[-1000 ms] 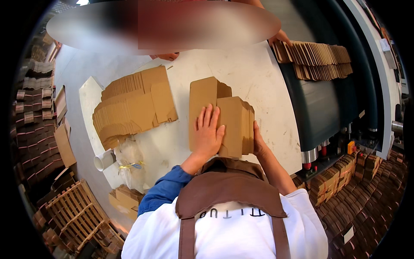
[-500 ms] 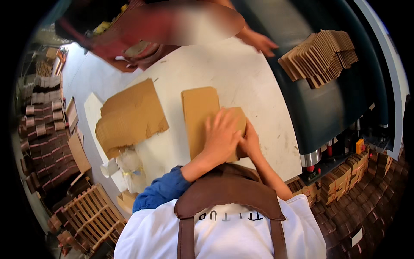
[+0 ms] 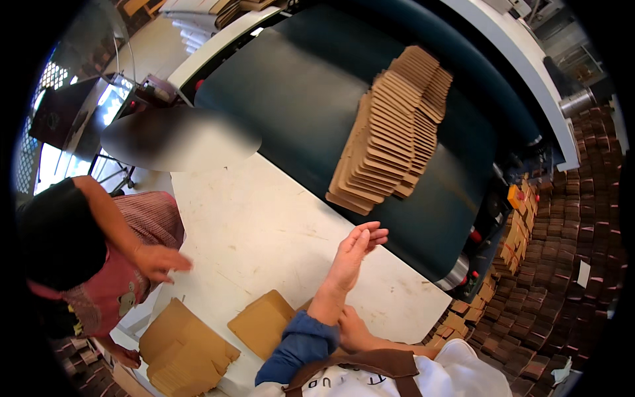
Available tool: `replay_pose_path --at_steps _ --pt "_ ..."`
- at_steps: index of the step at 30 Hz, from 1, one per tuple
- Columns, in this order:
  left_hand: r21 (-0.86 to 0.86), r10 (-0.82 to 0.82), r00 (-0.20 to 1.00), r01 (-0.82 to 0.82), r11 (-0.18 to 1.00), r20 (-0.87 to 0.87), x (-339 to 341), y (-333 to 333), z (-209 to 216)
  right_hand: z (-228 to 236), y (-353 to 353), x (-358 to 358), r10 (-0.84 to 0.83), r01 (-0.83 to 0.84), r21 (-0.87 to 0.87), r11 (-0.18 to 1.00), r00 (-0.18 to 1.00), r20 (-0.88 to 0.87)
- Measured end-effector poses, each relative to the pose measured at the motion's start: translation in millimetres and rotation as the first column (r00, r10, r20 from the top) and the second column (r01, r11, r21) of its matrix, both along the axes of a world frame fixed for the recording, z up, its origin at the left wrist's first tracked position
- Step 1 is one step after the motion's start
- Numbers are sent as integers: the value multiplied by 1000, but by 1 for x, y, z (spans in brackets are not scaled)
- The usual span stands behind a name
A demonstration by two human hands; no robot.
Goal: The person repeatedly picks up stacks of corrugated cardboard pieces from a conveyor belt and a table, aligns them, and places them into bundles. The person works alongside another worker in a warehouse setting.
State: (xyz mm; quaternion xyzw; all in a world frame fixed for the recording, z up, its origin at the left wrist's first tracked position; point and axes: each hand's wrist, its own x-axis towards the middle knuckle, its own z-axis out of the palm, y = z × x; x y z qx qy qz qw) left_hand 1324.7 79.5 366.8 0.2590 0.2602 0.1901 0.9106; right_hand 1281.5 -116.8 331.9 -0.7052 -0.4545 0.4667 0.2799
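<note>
Head view: fanned brown cardboard (image 3: 389,145) (edges overlapping); left grip (image 3: 352,255) empty, right grip (image 3: 356,331) I cannot tell.

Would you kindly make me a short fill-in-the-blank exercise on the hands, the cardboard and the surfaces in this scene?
1. The person's ____ hand is the one nearer the fanned cardboard row.
2. Of the table and the dark conveyor belt, the row lies on the ____.
3. The table's surface is coloured ____.
4. The person's left sleeve is coloured ____.

Missing words: left; conveyor belt; white; blue.
</note>
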Motion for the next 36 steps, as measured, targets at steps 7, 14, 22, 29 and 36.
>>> replay_pose_path --at_steps 7,14,22,29,36 --pt "-431 214 971 -148 890 108 -29 29 -33 -11 12 -6 -22 26 -112 993 999 31" --pt "-283 257 963 -226 932 78 -38 27 -26 -56 -30 -9 1 8 -170 985 998 56" --pt "581 413 909 -364 728 52 -50 25 46 12 18 -8 -125 113 -74 991 976 -176" --pt "945 716 679 -103 311 -162 -195 -104 72 2 12 28 -139 85 -291 953 976 -169" --pt "744 656 351 302 596 -668 -312 -175 73 9 38 25 -220 74 -355 932 894 -391"
